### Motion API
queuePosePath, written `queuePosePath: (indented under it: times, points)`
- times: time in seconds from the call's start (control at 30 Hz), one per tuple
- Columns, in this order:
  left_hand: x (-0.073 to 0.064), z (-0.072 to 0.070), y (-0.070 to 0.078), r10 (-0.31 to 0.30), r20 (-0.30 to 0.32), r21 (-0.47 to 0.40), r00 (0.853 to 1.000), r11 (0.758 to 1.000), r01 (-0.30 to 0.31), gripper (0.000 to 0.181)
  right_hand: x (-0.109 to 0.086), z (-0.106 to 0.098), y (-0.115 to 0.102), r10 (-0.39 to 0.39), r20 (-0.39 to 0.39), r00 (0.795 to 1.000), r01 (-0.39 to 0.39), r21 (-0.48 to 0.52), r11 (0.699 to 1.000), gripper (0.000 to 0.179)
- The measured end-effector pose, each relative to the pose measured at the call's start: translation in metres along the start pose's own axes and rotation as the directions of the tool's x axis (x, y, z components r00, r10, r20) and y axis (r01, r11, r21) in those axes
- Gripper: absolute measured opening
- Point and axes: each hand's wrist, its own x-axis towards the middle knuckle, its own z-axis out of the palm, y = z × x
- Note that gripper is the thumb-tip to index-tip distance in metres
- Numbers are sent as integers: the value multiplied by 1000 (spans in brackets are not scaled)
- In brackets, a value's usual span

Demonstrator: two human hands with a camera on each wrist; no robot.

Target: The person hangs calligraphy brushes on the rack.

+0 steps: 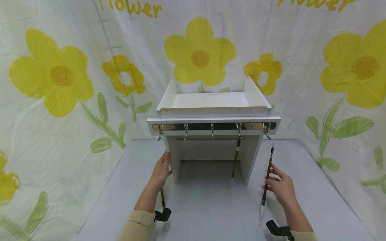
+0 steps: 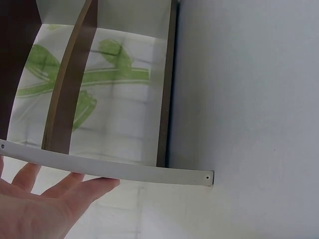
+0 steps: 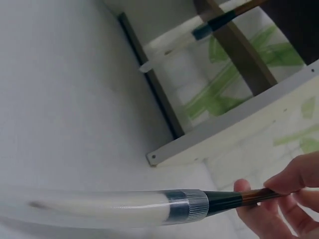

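A capped brush stands nearly upright, head down, to the right of the white shelf, pinched between the thumb and fingers of your right hand, its loop just below the rightmost hook. You appear to be at the step of hanging it; the next move likely calls for raising the loop over that hook's tip. A second brush hangs from the neighbouring hook. Your left hand rests, fingers fairly straight, against the left side panel.

Shelf on table, brush to its right
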Motion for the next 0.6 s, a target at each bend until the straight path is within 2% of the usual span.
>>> queuePosePath:
  times: [0.23,0.6]
  points:
    - [0,0,0,-1,-1,5,1000,1000,1,74,-8,-2,-13,-67,-46,997,68,16,998,82]
    - [1,-1,-1,-5,-4,-3,1000,1000,5,77,-15,-5,-27,-116,-109,987,124,69,990,69]
